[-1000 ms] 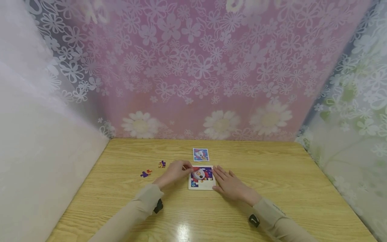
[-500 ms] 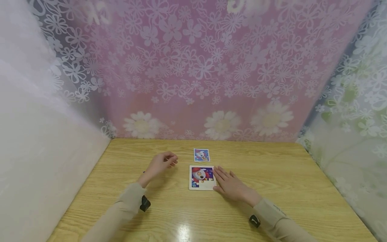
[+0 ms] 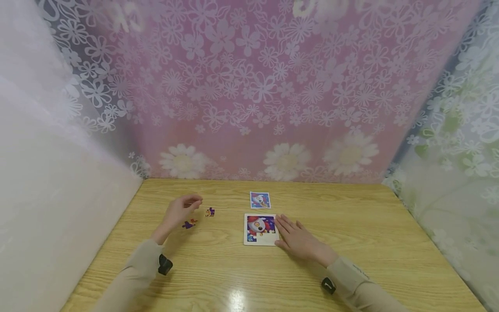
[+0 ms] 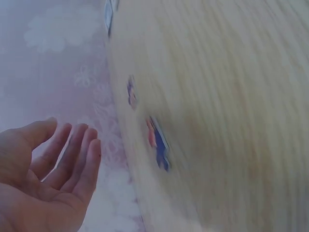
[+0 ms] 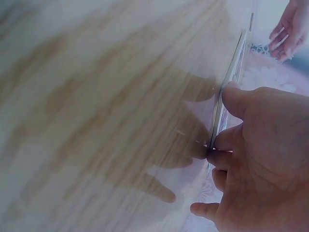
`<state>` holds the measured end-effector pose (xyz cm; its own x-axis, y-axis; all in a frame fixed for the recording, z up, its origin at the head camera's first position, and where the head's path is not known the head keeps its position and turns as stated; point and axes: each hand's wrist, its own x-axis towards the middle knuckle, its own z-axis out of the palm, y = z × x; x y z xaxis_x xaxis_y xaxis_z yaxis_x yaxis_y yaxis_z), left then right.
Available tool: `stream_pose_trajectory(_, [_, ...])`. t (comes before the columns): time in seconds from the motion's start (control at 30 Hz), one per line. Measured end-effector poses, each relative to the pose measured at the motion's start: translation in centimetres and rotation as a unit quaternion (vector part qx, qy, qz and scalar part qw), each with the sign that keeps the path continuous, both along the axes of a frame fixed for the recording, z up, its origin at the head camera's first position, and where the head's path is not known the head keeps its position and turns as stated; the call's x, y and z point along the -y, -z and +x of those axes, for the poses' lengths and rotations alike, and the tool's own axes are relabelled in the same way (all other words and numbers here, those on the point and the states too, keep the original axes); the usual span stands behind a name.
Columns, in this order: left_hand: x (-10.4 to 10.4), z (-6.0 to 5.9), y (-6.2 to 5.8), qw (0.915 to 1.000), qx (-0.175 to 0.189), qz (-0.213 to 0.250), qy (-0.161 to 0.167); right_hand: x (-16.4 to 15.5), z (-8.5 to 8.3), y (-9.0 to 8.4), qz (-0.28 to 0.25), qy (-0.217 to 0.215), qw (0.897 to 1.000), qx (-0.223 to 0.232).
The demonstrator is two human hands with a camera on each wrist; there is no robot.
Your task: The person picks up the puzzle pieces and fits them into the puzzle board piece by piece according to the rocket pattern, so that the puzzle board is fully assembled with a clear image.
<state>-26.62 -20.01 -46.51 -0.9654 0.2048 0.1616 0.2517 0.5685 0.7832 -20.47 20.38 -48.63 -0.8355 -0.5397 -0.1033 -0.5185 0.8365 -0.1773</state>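
A small square puzzle board [image 3: 260, 239] lies mid-table, its cartoon picture partly filled in. My right hand [image 3: 293, 234] rests flat on the table, its straight fingers touching the board's right edge [image 5: 228, 99]. My left hand [image 3: 182, 210] hovers to the left with relaxed fingers and an empty palm [image 4: 46, 181]. Just beside it lie two loose puzzle pieces, one purple and orange [image 3: 189, 224] and one further right [image 3: 210, 212]. The left wrist view shows both pieces blurred [image 4: 158, 143], [image 4: 131, 92].
A small picture card [image 3: 260, 199] lies just beyond the board. The wooden table [image 3: 351, 225] is closed in by a pink flowered curtain [image 3: 253, 86] at the back and pale curtains on both sides.
My left hand has left the board's upper left corner and swung left, over the loose pieces. The right hand and the board have stayed put.
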Motion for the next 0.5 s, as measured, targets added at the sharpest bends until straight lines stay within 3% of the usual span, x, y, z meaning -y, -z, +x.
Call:
stream_pose_trajectory(0.17, [1.6, 0.7, 0.5, 0.9977, 0.009, -0.063, -0.022, 0.0, -0.1, 0.3, 0.006, 0.003, 1.0, 0.0])
stream_pose_trajectory(0.5, [2.4, 2.0, 0.8, 0.9903, 0.065, -0.121, -0.024, 0.0, -0.2, 0.3, 0.012, 0.006, 1.0, -0.001])
